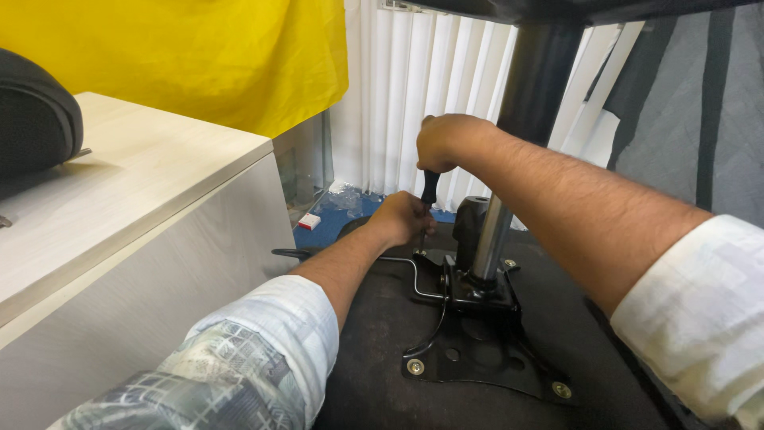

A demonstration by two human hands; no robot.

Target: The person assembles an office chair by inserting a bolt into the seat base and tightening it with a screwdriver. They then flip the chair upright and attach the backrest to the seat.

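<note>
Screwdriver (428, 191), black-handled, stands nearly upright over the far left corner of the black metal mounting plate (477, 350), which sits on the dark underside of an upturned chair seat (382, 350). Seen from the head camera, the right hand (447, 143) is wrapped in a fist round the top of the handle, while the left hand (402, 219) is curled narrowly round the lower shaft, close to the plate; the tip itself is hidden behind those fingers.

Just right of the tool rises the chrome gas cylinder (493, 239), continuing into a thick black column (537, 72), so room on that side is tight. A bent wire lever (414, 275) runs across the plate's left edge beneath the left wrist. Two brass-coloured screws (415, 367) show at the plate's near corners.

To the left, a pale wooden cabinet (159, 239) stands close to the seat's edge, leaving only a narrow gap where the left forearm passes. Behind, white vertical blinds (414, 87) and a yellow cloth (199, 56) close off the far side, above a strip of blue floor (334, 219).
</note>
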